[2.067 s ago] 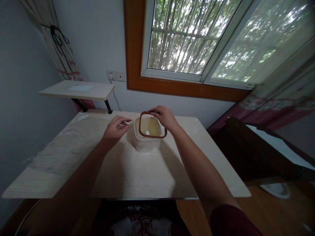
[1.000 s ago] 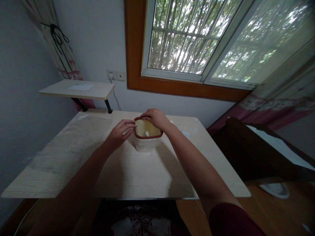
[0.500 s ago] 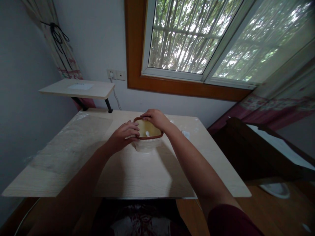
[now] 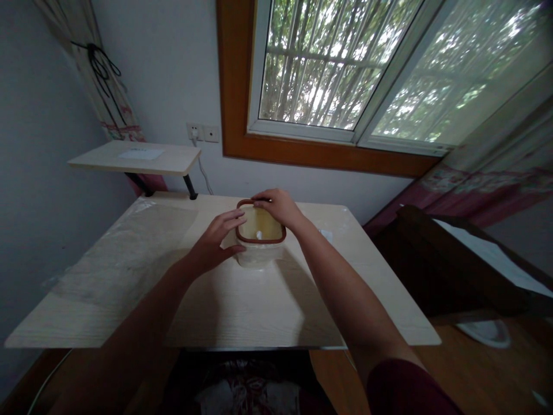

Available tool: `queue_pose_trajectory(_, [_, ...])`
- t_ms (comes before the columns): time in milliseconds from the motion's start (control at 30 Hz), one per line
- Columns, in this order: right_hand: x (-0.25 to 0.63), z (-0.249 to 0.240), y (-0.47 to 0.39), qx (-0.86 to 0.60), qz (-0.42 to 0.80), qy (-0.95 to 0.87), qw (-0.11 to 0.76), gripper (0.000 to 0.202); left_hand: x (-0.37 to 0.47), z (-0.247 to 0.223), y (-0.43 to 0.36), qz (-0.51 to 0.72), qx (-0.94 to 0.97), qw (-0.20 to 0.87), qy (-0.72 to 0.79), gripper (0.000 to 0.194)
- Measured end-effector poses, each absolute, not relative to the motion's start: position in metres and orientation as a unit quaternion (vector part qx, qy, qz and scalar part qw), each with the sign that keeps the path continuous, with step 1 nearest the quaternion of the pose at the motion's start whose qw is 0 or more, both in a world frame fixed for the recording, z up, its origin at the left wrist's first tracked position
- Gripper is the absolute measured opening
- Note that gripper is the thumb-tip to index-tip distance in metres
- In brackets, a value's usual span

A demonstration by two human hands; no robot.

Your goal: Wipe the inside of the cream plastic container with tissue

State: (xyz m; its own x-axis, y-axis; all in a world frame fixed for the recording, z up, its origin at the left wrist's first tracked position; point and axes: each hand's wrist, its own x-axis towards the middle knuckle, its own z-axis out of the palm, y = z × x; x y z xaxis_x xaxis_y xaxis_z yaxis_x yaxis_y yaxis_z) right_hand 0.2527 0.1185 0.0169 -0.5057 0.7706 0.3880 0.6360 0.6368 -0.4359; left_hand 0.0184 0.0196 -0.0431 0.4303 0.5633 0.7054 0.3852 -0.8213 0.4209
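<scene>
A see-through container (image 4: 259, 255) with a brown rim stands upright on the pale wooden desk. Its inside looks yellowish, and a small white thing (image 4: 259, 235) shows within. At the container's left side is my left hand (image 4: 218, 236), fingers stretched over the rim and thumb spread apart near the front left corner. My right hand (image 4: 279, 207) grips the back rim from the right, fingers bent over the edge. The right thumb is partly hidden, and so is the far right corner of the rim.
Clear plastic film (image 4: 129, 242) covers the left of the desk (image 4: 259, 317). A raised shelf (image 4: 173, 158) with a paper stands at the back left. A small white piece (image 4: 326, 235) lies right of my right forearm. Dark furniture (image 4: 458, 265) stands at the right.
My left thumb has dropped away from the fingers, and the left fingers have shifted up along the rim. My right hand has moved slightly right and up; the container stays nearly in place.
</scene>
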Motion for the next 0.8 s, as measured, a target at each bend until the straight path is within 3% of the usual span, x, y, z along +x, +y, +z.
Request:
queue_pose_trajectory(167, [0.274, 0.029, 0.121, -0.485, 0.095, -0.779, 0.385, 0.019, 0.017, -0.046, 0.019, 0.486, 0.816, 0.067, 0.306, 0.071])
queue_pose_trajectory(300, [0.298, 0.03, 0.124, -0.536, 0.101, -0.702, 0.457, 0.023, 0.015, -0.046, 0.02, 0.461, 0.831, 0.084, 0.299, 0.037])
queue_pose_trajectory(400, [0.314, 0.027, 0.126, -0.569, 0.115, -0.664, 0.471, 0.029, 0.015, -0.047, 0.022, 0.441, 0.849, 0.101, 0.273, 0.017])
queue_pose_trajectory(800, [0.327, 0.015, 0.108, -0.619, 0.156, -0.624, 0.451, 0.035, 0.027, -0.054, 0.027, 0.478, 0.839, 0.055, 0.256, 0.015])
